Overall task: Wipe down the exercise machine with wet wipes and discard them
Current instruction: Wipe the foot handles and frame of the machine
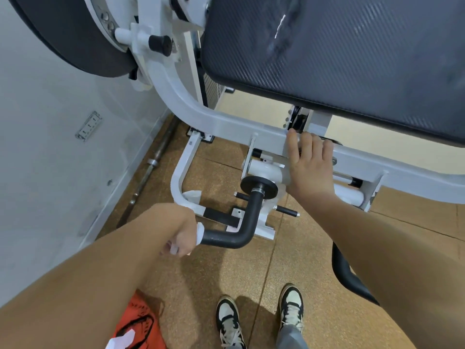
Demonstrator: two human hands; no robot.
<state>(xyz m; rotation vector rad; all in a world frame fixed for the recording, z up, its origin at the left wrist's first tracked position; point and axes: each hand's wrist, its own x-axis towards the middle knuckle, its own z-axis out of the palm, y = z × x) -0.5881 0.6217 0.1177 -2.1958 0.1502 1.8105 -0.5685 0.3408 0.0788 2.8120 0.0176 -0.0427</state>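
The left hand (pixel 185 239) is closed tight around the free end of the bent black handle (pixel 234 235). A white wet wipe (pixel 200 234) is pressed between the palm and the padding, and its edges stick out on both sides of the fist. The fingers themselves are mostly hidden under the hand, so I see only that they wrap the handle and the wipe together. The bare left forearm goes from there down to the lower left.

Above and to the right of the handle is the right hand (pixel 312 170). Its fingers (pixel 307 144) are straight and close together, laid flat over the top edge of the white frame bar (pixel 226 124) — they hold nothing, they only rest there.

Just left of the handle and a little above it, a second wipe (pixel 192 197) hangs over the curved white tube (pixel 176 178). The upright part of the handle ends at a black disc (pixel 259 185) on the white pivot block. High above the handle and to its right hangs the big black seat pad (pixel 339 59).

Well to the left of the handle a barbell (pixel 156 157) lies on the brown floor (pixel 251 268) along the wall. Below the handle stand two black-and-white shoes (pixel 229 321), and left of them is a red bag (pixel 141 321).
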